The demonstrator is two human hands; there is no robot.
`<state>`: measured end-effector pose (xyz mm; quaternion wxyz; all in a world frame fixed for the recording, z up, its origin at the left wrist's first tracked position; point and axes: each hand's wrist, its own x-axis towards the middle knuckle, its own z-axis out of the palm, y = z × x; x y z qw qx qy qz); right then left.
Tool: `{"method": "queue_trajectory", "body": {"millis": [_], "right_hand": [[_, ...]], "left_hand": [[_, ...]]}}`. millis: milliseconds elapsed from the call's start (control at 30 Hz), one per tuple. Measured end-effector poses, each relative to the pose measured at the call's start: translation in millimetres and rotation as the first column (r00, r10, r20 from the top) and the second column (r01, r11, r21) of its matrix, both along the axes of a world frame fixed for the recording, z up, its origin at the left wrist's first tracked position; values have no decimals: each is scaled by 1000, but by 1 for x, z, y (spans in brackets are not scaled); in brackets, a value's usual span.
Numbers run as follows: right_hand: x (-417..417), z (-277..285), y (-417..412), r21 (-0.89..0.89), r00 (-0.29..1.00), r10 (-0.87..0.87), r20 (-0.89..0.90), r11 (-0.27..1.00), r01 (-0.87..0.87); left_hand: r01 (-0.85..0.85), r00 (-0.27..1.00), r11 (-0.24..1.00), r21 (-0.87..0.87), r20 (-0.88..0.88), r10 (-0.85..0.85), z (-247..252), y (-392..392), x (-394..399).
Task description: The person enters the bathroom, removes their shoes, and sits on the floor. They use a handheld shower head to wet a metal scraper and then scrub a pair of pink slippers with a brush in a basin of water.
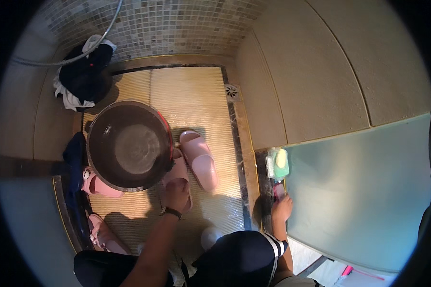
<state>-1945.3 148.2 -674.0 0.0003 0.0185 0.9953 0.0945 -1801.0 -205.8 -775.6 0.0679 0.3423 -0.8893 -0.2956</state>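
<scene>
My left hand is at the near end of a pink slide slipper, fingers curled over it and partly hiding it. Its mate, another pink slide slipper, lies just to the right on the wet floor mat. Away to the right, my right hand has its fingers around a small pink-edged brush on the dark stone ledge; its bristle side cannot be made out. Beyond the brush, a clear soap dish holds a green sponge-like piece and a pale yellow bar of soap.
A large dark basin stands left of the slippers. Pink slippers with decorations lie at the left. Dark and white clothes are heaped in the far left corner, under a shower hose. A floor drain sits by the right wall.
</scene>
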Motion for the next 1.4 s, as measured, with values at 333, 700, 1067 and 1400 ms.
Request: {"method": "queue_trajectory", "body": {"millis": [333, 700, 1067, 1400], "right_hand": [[23, 41, -85, -631, 950, 276, -146, 714, -304], [-48, -51, -289, -711, 552, 807, -208, 263, -652], [38, -38, -277, -855, 703, 710, 30, 383, -350], [-51, 69, -321, -369, 367, 778, 510, 583, -724]], "left_hand": [[-139, 988, 971, 196, 87, 124, 10, 7, -13], [-38, 974, 995, 91, 228, 17, 43, 1, 29], [-397, 851, 910, -119, 325, 413, 45, -30, 126], [-522, 851, 848, -95, 8, 524, 19, 1, 90]]}}
